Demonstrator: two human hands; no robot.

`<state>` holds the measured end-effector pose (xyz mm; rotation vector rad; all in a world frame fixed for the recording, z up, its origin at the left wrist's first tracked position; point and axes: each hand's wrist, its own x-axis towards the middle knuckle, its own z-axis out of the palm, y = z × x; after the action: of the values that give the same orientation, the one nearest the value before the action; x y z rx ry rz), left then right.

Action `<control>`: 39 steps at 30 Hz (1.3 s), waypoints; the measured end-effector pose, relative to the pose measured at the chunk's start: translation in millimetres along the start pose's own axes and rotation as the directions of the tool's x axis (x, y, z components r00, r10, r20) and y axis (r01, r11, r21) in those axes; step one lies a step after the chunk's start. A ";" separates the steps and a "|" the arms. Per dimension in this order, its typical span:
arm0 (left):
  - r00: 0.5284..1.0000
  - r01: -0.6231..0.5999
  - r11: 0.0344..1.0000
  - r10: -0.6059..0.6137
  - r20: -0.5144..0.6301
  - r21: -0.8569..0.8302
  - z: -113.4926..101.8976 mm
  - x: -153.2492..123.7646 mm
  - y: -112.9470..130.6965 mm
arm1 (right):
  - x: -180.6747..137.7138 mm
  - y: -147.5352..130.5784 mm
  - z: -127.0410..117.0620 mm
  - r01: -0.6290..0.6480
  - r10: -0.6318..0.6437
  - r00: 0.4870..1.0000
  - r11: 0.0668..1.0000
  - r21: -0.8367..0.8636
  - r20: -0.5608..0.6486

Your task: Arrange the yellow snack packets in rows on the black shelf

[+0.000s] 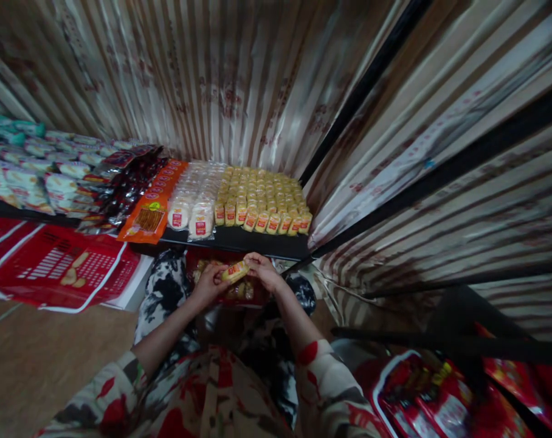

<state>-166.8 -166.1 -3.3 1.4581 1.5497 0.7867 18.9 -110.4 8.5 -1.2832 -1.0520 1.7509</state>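
Note:
Both my hands meet just below the front edge of a low black shelf (239,242). My left hand (208,282) and my right hand (263,269) each grip one end of a small yellow snack packet (234,272) with a red label. On the shelf above them lie rows of the same yellow packets (263,198). Under my hands a red bag (233,293) with more yellow packets rests between my knees.
White round cake packs (194,204), an orange snack pack (154,204), dark red packets (132,176) and white-green bags (27,167) fill the shelf to the left. A red flattened carton (57,267) lies at left. A striped curtain (239,79) hangs behind. Red packets (440,395) sit at lower right.

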 end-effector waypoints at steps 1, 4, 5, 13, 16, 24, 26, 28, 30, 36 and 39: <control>1.000 -0.014 1.000 0.015 -0.016 0.018 -0.5 -0.7 3.5 | -0.7 -0.8 2.0 0.007 -0.006 1.000 1.000 0.025 -0.021; 0.993 -0.032 0.997 0.039 -0.113 0.065 -2.4 -1.9 10.8 | -4.1 -0.5 8.3 0.012 -0.001 0.996 0.993 0.114 -0.093; 0.986 -0.040 0.996 0.053 -0.158 0.085 -3.0 -1.9 11.6 | -5.4 0.6 10.4 0.010 0.003 0.995 0.992 0.129 -0.102; 0.959 -0.045 0.988 0.084 -0.270 0.145 0.5 1.5 7.7 | 2.8 6.1 28.4 0.106 -0.109 0.993 0.992 -0.074 -0.045; 0.967 -0.032 0.991 0.064 -0.245 0.133 -0.1 5.4 10.0 | 8.7 -2.6 35.2 0.133 -0.143 0.987 0.983 -0.129 -0.073; 0.968 0.024 0.975 0.032 -0.249 0.221 -12.2 21.8 23.5 | 22.6 -14.2 54.9 0.261 -0.260 0.965 0.931 -0.256 0.036; 0.957 -0.012 0.976 0.074 -0.281 0.216 -12.1 26.9 24.4 | 30.8 -15.7 56.1 0.306 -0.319 0.948 0.895 -0.325 0.012; 0.927 -0.095 0.975 0.161 -0.338 0.203 -10.6 32.3 24.3 | 39.7 -19.6 55.5 0.354 -0.394 0.919 0.834 -0.422 -0.008; 0.892 -0.170 0.965 0.237 -0.384 0.202 -8.5 37.5 24.3 | 48.7 -25.6 54.2 0.377 -0.473 0.880 0.746 -0.549 -0.039; 0.869 -0.262 0.936 0.336 -0.365 0.236 -2.1 52.9 25.3 | 77.9 -38.7 56.0 0.337 -0.593 0.803 0.540 -0.771 -0.064; 0.871 -0.289 0.927 0.358 -0.337 0.238 0.8 62.6 22.9 | 90.6 -38.2 60.8 0.330 -0.605 0.794 0.517 -0.790 -0.064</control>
<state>-153.3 -101.5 6.7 1.8140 1.7127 1.2095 -59.6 -26.1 19.0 -1.4804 -1.8106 0.5991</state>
